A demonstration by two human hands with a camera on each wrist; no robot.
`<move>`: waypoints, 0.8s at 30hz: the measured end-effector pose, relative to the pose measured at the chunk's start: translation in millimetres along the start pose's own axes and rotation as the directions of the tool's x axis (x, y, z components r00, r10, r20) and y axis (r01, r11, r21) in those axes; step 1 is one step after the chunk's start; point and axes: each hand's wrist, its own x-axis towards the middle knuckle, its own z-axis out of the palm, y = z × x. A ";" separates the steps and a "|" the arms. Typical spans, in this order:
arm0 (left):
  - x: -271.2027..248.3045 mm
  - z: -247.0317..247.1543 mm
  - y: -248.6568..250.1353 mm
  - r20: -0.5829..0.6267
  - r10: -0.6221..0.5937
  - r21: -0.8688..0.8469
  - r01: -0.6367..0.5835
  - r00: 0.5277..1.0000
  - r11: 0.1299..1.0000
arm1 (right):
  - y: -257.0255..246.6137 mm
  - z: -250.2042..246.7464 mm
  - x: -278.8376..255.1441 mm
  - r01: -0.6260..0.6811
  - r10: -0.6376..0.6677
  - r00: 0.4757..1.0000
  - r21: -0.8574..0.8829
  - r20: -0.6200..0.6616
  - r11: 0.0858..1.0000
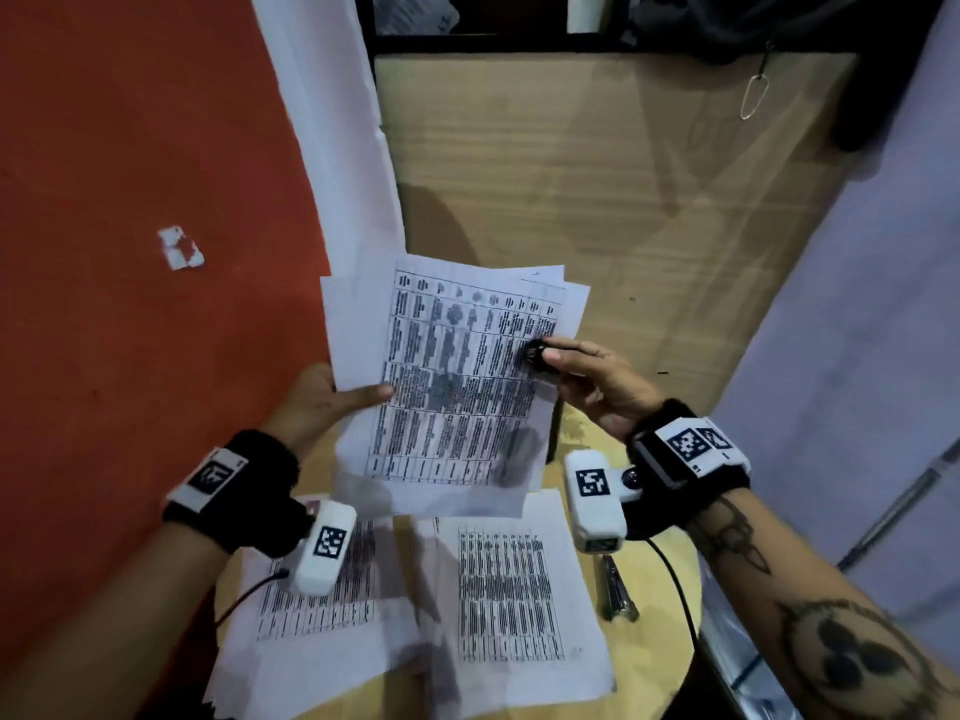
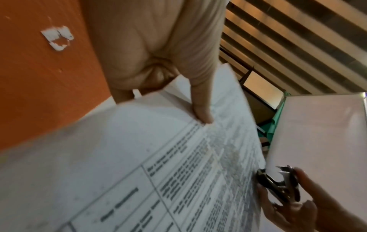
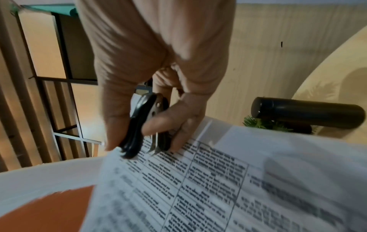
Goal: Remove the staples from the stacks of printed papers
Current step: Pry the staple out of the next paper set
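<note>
Head view: an orange wall (image 1: pixel 130 200) is seen on the left, and a wood-grain panel (image 1: pixel 597 174) fills the space ahead. Below them a round yellowish table (image 1: pixel 670 605) carries two spreads of printed table sheets, one on the left (image 1: pixel 311 631) and one on the right (image 1: pixel 514 605). A stack of printed papers (image 1: pixel 457 387) is held up in the air above the table, its sheets fanned slightly apart at the far corners. The stack is gripped at its left edge by the left hand (image 1: pixel 322 402), with the thumb (image 2: pixel 200 108) pressed flat on the top sheet and the other fingers hidden beneath. At the stack's right edge the right hand (image 1: pixel 592 381) is curled around a black staple remover (image 1: pixel 534 351), thumb on one side and fingers on the other (the pinch is seen best from the right wrist). The remover's metal claws (image 3: pixel 154 147) are set against the top sheet near its edge; the staple itself cannot be made out. A small metal tool (image 1: pixel 618 589) lies on the table just right of the right-hand spread, and it is too blurred to be named.
</note>
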 end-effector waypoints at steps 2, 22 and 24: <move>-1.1 -17.8 -16.4 -0.119 -0.001 -0.021 -0.002 0.993 1.000 | 13.5 0.8 1.4 -0.035 0.034 0.998 -0.023 -0.043 0.999; -1.5 -134.0 -287.1 -0.393 -0.481 0.497 0.621 0.784 0.606 | 248.9 -99.7 -51.9 -0.521 0.361 0.837 -0.802 -0.411 0.294; -1.9 -127.7 -284.5 -0.414 -0.493 0.556 0.641 0.766 0.529 | 252.1 -96.3 -50.5 -0.489 0.377 0.843 -0.837 -0.382 0.246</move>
